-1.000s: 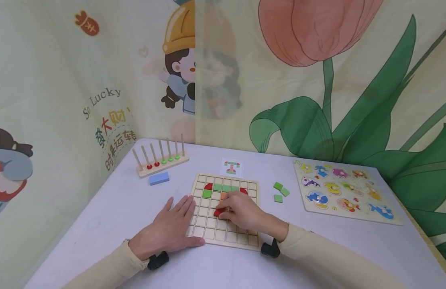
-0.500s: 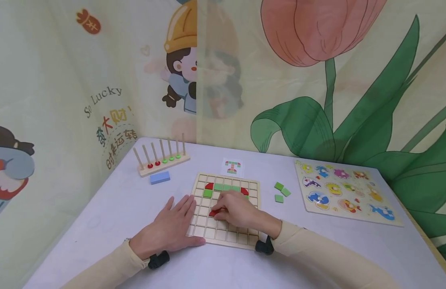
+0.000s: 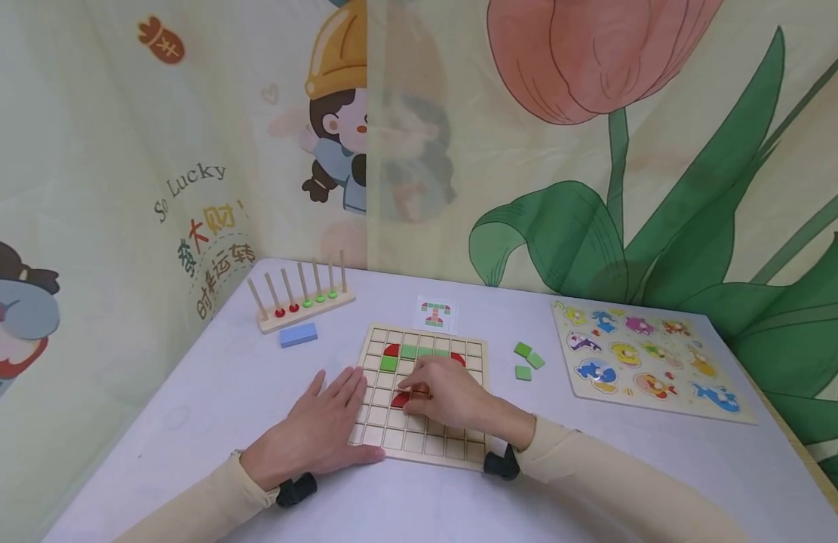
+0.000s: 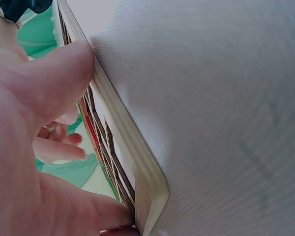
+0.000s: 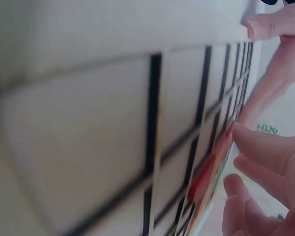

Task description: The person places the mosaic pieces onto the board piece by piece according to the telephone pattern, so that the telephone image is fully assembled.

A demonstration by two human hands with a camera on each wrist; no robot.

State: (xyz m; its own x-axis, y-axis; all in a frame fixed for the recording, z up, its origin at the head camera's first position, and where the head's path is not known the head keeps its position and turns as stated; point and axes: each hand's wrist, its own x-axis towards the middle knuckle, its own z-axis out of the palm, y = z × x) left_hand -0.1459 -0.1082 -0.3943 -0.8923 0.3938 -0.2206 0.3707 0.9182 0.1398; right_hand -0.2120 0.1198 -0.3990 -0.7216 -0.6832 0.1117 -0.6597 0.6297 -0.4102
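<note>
My left hand [image 3: 323, 426] lies flat along the left edge of the wooden grid board [image 3: 432, 450], its thumb at the front edge. Over the middle of the board, my right hand [image 3: 452, 392] has thumb and index fingertips right at a red quarter-round tile [image 3: 399, 402] lying in a cell. A gap shows between those fingertips. In the right wrist view another red tile [image 5: 201, 182] sits nearer the camera; the hand hides it in the head view. Farther up the board are a red tile [image 3: 391, 350], green tiles [image 3: 408, 351] and a green square [image 3: 388, 363].
Behind the board lies a pattern card [image 3: 436, 314]. Several loose green tiles [image 3: 523, 372] lie to its right, beside an animal peg puzzle [image 3: 652, 366]. At the back left stand a peg rack [image 3: 306, 305] with beads and a blue block [image 3: 299, 335].
My right hand has moved left and slightly down with the red tile, which now lies in a cell; the thumb and index finger have parted. The left hand stays in place.
</note>
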